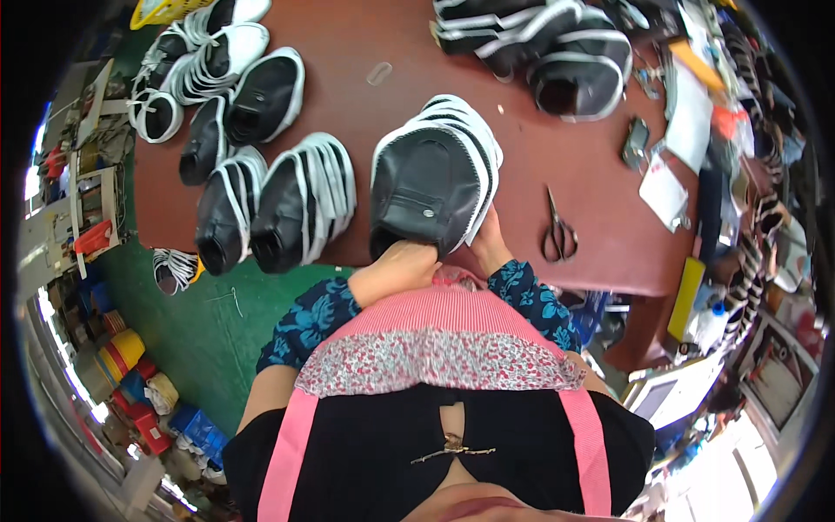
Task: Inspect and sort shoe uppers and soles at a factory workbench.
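Red-brown covering spreads across the one worktable (339,96), at whose near edge I handle a stack of black, white-edged uppers (426,178), directly before me and fanned toward the right. Handling it well, I judge, calls for support from below as well as at the side, light and even pressure so the black faces do not crease, and the white rims kept in line so that no layer slips out. I count one such stack at my hands; its hidden layers defeat an exact tally. Two more stand to its left, an outer stack (228,209) and an inner stack (304,204), apart from mine. Beyond them, far-left uppers (265,96) and far-right uppers (578,83) overlap too much to number. My two hands meet the stack: the left hand (402,265) bends in at the heel opening, the right hand (491,242) lies along the right side. Fingertips are hidden on both, so I cannot tell how far either is closed or how firmly it grips. One pair of scissors (558,239) lies to the right, one clear oval piece (379,73) beyond.
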Demonstrator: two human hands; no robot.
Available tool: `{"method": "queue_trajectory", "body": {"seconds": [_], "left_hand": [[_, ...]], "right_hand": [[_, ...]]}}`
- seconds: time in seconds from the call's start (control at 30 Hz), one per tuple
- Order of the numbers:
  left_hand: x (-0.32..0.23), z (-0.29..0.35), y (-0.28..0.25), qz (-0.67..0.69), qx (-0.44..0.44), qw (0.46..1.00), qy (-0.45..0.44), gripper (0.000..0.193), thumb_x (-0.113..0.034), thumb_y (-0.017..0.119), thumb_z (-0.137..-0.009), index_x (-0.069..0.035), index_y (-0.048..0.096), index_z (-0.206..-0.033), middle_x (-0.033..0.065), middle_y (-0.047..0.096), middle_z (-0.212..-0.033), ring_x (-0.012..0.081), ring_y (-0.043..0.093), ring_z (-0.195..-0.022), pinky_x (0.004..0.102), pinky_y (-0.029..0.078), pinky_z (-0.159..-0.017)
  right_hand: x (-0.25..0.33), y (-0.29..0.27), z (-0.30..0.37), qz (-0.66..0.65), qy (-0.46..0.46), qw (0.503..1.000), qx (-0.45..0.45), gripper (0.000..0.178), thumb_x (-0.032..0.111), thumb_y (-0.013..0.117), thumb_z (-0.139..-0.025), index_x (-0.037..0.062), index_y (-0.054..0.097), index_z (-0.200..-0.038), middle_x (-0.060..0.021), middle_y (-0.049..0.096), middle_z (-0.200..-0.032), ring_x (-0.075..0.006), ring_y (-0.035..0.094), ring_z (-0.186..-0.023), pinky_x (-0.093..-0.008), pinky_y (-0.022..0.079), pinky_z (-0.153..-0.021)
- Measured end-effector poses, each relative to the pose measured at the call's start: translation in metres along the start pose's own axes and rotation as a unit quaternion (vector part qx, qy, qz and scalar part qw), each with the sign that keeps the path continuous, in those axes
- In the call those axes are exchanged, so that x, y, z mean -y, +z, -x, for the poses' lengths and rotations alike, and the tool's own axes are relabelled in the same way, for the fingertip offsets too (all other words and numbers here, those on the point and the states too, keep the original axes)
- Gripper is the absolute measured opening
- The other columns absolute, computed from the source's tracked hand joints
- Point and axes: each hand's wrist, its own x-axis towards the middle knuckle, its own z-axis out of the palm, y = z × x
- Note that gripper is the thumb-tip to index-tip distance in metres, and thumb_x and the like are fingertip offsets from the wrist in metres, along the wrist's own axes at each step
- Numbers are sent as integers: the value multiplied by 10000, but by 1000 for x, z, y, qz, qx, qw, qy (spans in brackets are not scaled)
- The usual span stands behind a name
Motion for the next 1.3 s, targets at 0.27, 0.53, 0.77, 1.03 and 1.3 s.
{"method": "queue_trajectory", "body": {"seconds": [0.27,0.53,0.77,1.03,1.3], "left_hand": [[-79,-35,39,-35,-19,999,-15,520,-393,682,-1104,113,783,-1038,359,780,-1031,523,777,-963,592,618,-896],[-28,-28,18,49,-184,977,-91,569,-424,642,-1152,93,793,-970,319,755,-866,503,760,-842,549,598,-792],[11,-10,-25,357,-216,906,-72,419,-294,711,-1155,111,754,-1253,77,792,-1094,156,682,-961,375,587,-912],[-46,-46,28,15,-148,988,-32,519,-358,641,-1150,113,758,-966,380,720,-916,563,734,-911,615,571,-803],[-80,-68,39,-18,-135,991,-12,486,-384,584,-1187,49,784,-1089,313,791,-991,497,780,-915,588,622,-829]], "right_hand": [[39,-86,41,239,-4,965,-108,356,282,593,-1188,56,748,-1415,-143,765,-1456,-295,756,-1260,-475,631,-1023],[79,-84,-13,655,-385,637,-132,555,31,803,-903,75,687,-1445,-206,631,-1347,-417,666,-1246,-487,578,-1071],[88,-36,-34,814,-297,483,-127,661,94,867,-863,72,582,-1459,-194,569,-1419,-443,576,-1393,-515,578,-1129],[115,-101,-21,716,-270,632,-126,370,240,961,-811,0,780,-1027,-229,812,-1069,-449,789,-1035,-537,626,-916],[156,-89,76,228,-164,952,-124,311,96,889,-1019,-26,797,-1290,-68,773,-1221,-165,715,-1121,-315,543,-967]]}}
